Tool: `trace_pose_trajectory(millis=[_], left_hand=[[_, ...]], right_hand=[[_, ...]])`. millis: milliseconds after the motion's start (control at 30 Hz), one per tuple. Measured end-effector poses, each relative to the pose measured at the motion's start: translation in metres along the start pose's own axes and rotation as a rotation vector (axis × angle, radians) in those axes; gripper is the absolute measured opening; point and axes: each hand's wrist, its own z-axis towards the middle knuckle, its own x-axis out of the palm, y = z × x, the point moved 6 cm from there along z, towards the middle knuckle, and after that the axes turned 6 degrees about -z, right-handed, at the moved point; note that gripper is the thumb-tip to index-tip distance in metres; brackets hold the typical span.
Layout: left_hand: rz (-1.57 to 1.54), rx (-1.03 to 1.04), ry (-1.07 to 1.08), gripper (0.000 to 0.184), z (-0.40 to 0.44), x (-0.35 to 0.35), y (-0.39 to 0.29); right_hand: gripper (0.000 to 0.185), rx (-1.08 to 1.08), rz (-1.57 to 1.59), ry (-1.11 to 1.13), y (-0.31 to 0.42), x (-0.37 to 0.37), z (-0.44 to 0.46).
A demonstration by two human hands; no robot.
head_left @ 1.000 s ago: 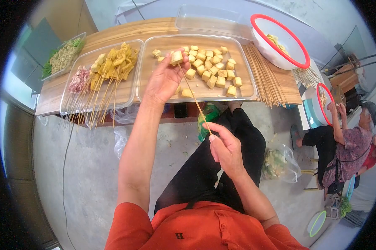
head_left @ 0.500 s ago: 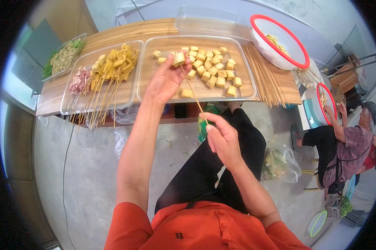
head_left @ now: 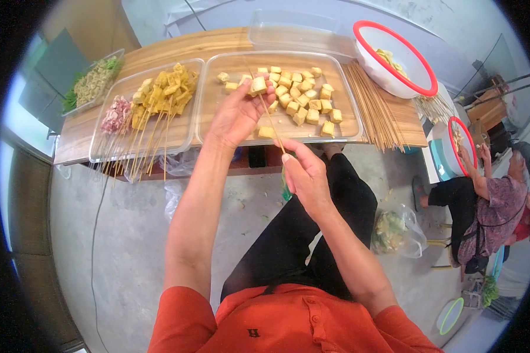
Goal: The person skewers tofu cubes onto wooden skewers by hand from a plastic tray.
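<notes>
My left hand (head_left: 236,113) holds a yellowish tofu cube (head_left: 258,86) between its fingers, above the left part of a clear tray (head_left: 218,134). A thin wooden skewer (head_left: 271,122) passes through the cube, and its tip shows beyond the far side. My right hand (head_left: 305,175) pinches the skewer's lower part, near the tray's front edge. Several loose tofu cubes (head_left: 301,99) lie in the tray, mostly right of my left hand. A bundle of bare skewers (head_left: 373,109) lies on the table right of the tray.
On the left, another tray (head_left: 189,136) holds skewered yellow pieces (head_left: 169,88) and meat (head_left: 116,115). Farther left is a tray of greens (head_left: 72,97). A red-rimmed bowl (head_left: 365,56) stands at the back right. Another person (head_left: 497,206) sits at right beside a smaller bowl (head_left: 455,162).
My right hand has moved up toward my left hand, sliding the skewer into the cube. The skewer's tip now shows past the cube. The view has shifted slightly.
</notes>
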Motion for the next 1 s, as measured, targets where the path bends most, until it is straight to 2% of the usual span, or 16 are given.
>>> trace_pose_trajectory(millis=[200, 267, 400, 467, 500, 567, 600, 667, 767, 900, 1000], left_hand=[[0.106, -0.020, -0.042, 0.044, -0.003, 0.002, 0.008], [0.263, 0.070, -0.117, 0.037, 0.001, -0.010, 0.005], [0.467, 0.081, -0.245, 0.037, 0.010, -0.028, 0.001], [0.986, 0.023, -0.323, 0.033, 0.016, -0.031, -0.002], [0.988, 0.021, -0.318, 0.033, 0.017, -0.031, 0.000], [2.067, 0.356, -0.181, 0.031, 0.011, 0.008, -0.003], [2.070, 0.358, -0.178, 0.031, 0.010, 0.014, 0.001], [2.297, 0.249, -0.116, 0.029, 0.010, 0.023, 0.015], [2.387, 0.253, -0.080, 0.028, 0.018, 0.020, 0.023], [2.413, 0.300, -0.100, 0.029, 0.022, 0.011, 0.026], [2.317, 0.369, -0.026, 0.033, 0.023, 0.014, 0.017]], right_hand=[[0.030, -0.009, 0.081, -0.076, -0.001, -0.019, -0.023], [0.030, 0.001, 0.107, -0.106, -0.001, -0.031, -0.035], [0.031, 0.008, 0.152, -0.183, -0.002, -0.053, -0.056], [0.031, 0.037, 0.140, -0.197, -0.002, -0.060, -0.066], [0.031, 0.036, 0.142, -0.203, -0.003, -0.062, -0.070], [0.031, 0.018, 0.136, -0.182, -0.005, -0.063, -0.075], [0.031, 0.015, 0.138, -0.183, -0.006, -0.062, -0.076], [0.031, 0.036, 0.139, -0.168, -0.008, -0.060, -0.077], [0.031, 0.051, 0.136, -0.166, -0.008, -0.058, -0.079], [0.031, 0.045, 0.134, -0.157, -0.011, -0.059, -0.080], [0.031, 0.049, 0.100, -0.151, -0.011, -0.058, -0.081]])
